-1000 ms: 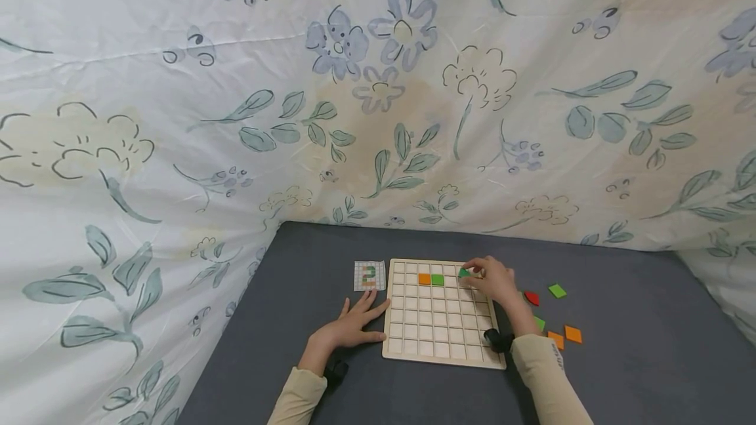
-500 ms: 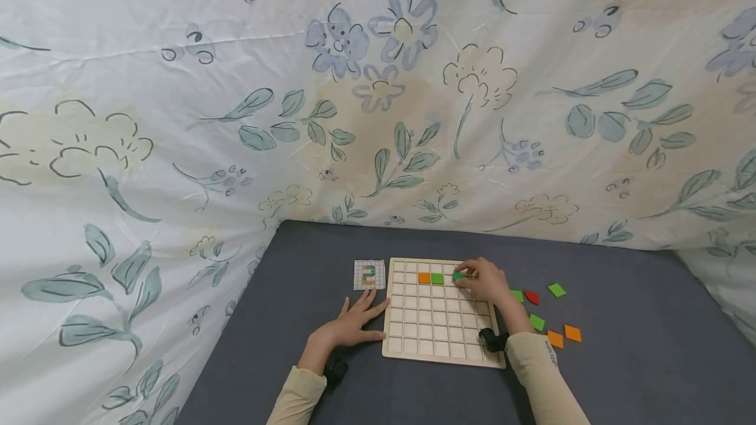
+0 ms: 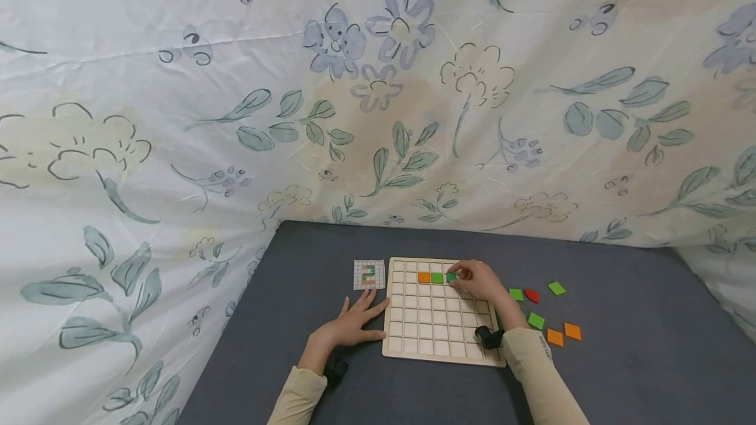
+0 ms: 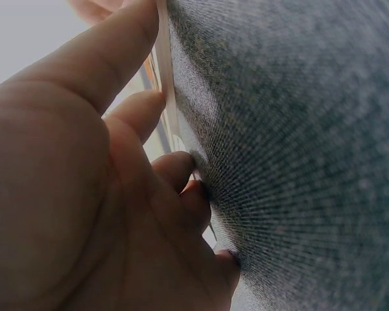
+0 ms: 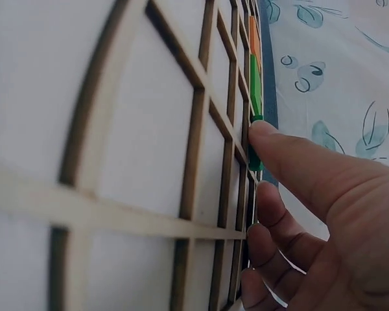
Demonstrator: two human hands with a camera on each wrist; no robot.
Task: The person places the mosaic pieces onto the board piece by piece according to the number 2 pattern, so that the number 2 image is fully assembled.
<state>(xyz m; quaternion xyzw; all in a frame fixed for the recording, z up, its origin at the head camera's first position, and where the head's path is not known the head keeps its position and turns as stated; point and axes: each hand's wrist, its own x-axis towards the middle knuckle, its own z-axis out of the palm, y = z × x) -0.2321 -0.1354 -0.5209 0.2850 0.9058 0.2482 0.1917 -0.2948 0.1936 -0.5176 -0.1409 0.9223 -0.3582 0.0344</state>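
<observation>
The dark-green tile (image 3: 451,277) is being pinched by the right hand (image 3: 480,281) toward the surface's (image 3: 638,359) far edge, beside light-green and orange tiles (image 3: 437,278) seated in a gridded board (image 3: 441,348) touched by the spread left hand (image 3: 348,328).

Looks like pale, bare wood in the grid board (image 3: 444,361), matt along the slats, with browned cut edges and smooth, whitish cell floors. Smooth and evenly coloured on the dark green tile (image 3: 451,277), with a dull sheen at most; hard to call wood or plastic. Much the same on the orange tile (image 3: 424,277) and light green tile (image 3: 437,278). Plainly woven on the dark surface (image 3: 638,320): matt cloth, fine-ribbed and slightly rough close up. Smoother in the printed backdrop (image 3: 378,123), a thin cloth with shallow creases. Matt cloth in the beige sleeves (image 3: 546,372). Papery in the pattern sheet (image 3: 369,275), too small for judging gloss. Dull, plastic-looking black on the wrist devices (image 3: 336,371).
</observation>
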